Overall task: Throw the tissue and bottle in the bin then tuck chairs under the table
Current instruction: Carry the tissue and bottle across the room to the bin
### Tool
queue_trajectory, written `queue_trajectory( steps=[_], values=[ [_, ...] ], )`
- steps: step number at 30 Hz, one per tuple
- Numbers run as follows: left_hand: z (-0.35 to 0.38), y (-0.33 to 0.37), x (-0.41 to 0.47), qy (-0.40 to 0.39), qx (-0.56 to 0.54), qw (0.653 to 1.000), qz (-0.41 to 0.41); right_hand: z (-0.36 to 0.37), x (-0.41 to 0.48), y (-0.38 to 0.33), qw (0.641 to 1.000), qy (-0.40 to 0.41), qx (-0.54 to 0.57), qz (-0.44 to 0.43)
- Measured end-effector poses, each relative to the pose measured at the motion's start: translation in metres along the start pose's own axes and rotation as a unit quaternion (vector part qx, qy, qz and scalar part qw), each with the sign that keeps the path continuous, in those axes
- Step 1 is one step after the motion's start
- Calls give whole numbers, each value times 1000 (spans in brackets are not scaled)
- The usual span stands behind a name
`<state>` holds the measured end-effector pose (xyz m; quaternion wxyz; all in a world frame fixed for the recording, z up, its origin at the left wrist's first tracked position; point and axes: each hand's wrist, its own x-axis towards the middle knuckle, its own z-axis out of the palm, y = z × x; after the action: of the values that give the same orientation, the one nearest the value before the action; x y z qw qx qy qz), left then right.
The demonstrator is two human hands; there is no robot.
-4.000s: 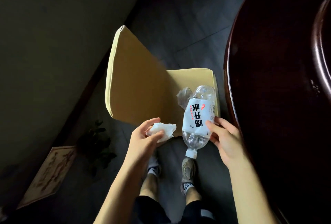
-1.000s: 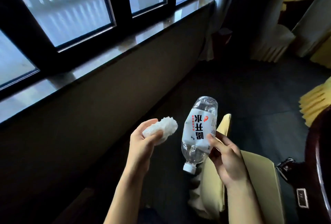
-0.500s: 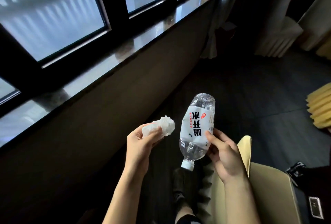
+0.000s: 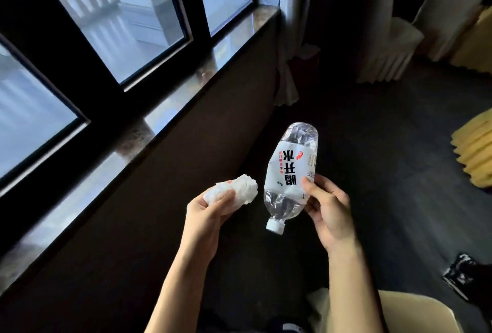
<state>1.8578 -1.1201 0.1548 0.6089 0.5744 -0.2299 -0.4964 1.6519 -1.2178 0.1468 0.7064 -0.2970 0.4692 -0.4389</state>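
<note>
My left hand [image 4: 206, 215] holds a crumpled white tissue [image 4: 234, 191] between thumb and fingers. To its right, my right hand [image 4: 328, 208] grips a clear plastic bottle [image 4: 291, 173] with a white label and white cap; the bottle is upside down, cap pointing down toward me. Both are held in the air over the dark floor [image 4: 386, 146]. The top of a yellow-covered chair [image 4: 399, 311] shows at the bottom right, under my right forearm. No bin and no table are in view.
A dark wall with a stone windowsill [image 4: 165, 109] and large windows runs along the left. Curtains [image 4: 287, 39] hang at the far end. More covered chairs [image 4: 386, 47] stand at the back right, and yellow fabric [image 4: 476, 154] lies at the right edge.
The view has swung from the chair seat up and along the window wall. The chair has slipped lower in view. Both hands keep the same hold on tissue and bottle.
</note>
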Motion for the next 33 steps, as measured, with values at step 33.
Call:
queue_trajectory(
  steps=[33],
  values=[
    [261, 70, 459, -221, 92, 971, 29, -23, 314, -172, 948, 280, 109, -106]
  ],
)
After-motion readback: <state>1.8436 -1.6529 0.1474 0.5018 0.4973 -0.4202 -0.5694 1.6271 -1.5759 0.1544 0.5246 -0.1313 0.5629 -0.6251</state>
